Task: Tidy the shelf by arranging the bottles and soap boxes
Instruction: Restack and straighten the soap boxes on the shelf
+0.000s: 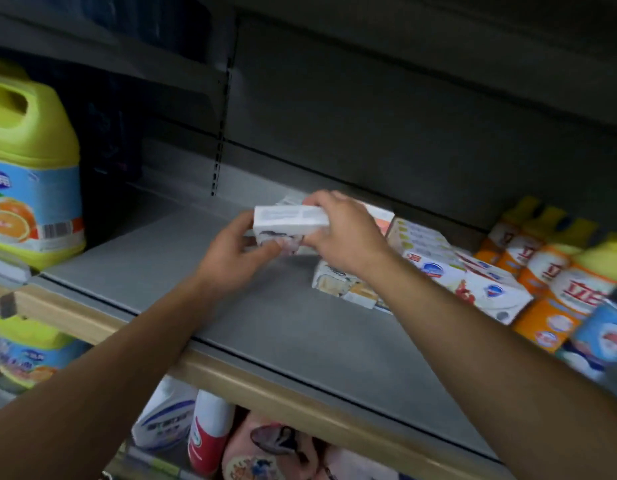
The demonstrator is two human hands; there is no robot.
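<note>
Both hands hold a white soap box a little above the grey shelf. My left hand grips its left end and underside, and my right hand grips its right end from above. To the right lie more soap boxes in a loose row, one of them near the shelf's middle under my right wrist. A row of yellow-capped orange and white bottles stands at the far right. A big yellow jug with an orange-fruit label stands at the left.
The shelf has a wooden front edge. Below it stand a white bottle, a red and white bottle and a pink pack. Another yellow jug sits on the lower left. A blue-labelled bottle is at the right edge.
</note>
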